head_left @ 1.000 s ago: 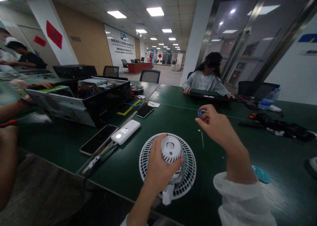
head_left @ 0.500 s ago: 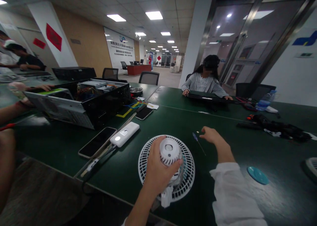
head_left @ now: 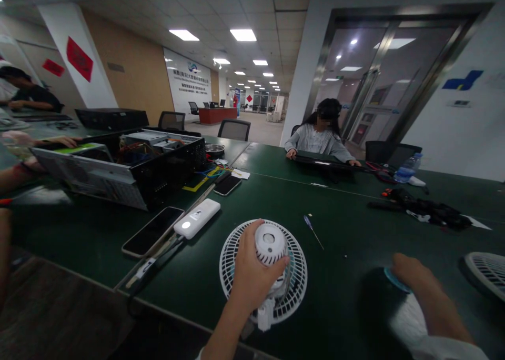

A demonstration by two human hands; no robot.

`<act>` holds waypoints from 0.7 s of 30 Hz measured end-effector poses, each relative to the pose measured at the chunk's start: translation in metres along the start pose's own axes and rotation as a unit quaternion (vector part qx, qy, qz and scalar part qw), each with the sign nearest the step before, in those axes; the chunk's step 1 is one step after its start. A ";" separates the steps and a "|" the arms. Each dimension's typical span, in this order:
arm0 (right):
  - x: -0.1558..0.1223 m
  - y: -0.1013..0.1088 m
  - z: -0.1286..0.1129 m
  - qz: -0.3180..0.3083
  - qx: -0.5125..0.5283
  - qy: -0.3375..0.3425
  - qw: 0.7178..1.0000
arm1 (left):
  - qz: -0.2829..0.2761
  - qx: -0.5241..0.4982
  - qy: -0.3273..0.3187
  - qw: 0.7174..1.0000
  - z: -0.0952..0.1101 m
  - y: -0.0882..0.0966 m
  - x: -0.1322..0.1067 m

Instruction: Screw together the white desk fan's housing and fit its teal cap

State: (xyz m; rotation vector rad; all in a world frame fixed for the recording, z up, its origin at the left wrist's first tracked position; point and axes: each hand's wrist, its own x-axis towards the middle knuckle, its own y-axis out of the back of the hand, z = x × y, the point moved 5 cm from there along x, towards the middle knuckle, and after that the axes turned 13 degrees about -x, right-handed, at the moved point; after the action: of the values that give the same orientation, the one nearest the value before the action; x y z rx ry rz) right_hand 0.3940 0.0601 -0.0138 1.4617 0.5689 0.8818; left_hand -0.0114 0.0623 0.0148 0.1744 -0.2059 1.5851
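The left hand is closed around the white motor housing, its thumb on the near right flank; the housing stands over the round white grille, its rounded end facing up. The right hand is at the blue disc, with the fingers over the disc's far right part; because the hand hides that edge, whether the fingers are clamped on it cannot be told, nor whether the disc touches the green table. Governing relation: the disc lies to the right of the left hand's grip, roughly level with the grille in depth and well apart from it, with bare table between. The right hand is by far the nearer one. The visible outline of the disc is rounded and gives no clear long axis. The screwdriver lies farther off, between the two hands, handle far left, shaft tip near right.
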 end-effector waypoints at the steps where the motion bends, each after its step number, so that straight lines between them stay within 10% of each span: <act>1: -0.006 -0.002 0.001 -0.024 -0.005 0.000 1.000 | -0.001 -0.001 0.001 1.000 0.000 0.000 0.000; 7: -0.021 0.041 -0.023 -0.011 0.042 0.072 0.996 | -0.001 -0.007 0.002 1.000 -0.001 0.000 0.001; 12: -0.042 0.105 -0.104 0.047 0.137 0.198 0.969 | -0.023 -0.001 -0.018 1.000 -0.004 0.001 0.004; 18: -0.127 0.168 -0.216 0.105 0.303 0.513 0.796 | -0.039 -0.047 -0.028 0.998 -0.010 0.002 0.004; 21: -0.151 0.175 -0.243 0.098 0.261 0.591 0.757 | -0.035 -0.031 -0.013 0.999 -0.013 0.002 0.004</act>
State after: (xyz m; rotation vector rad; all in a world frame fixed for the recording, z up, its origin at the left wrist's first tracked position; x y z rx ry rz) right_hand 0.0845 0.0682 0.1144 1.2891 1.7309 1.9369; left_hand -0.0132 0.0693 0.0035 0.1520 -0.2665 1.5062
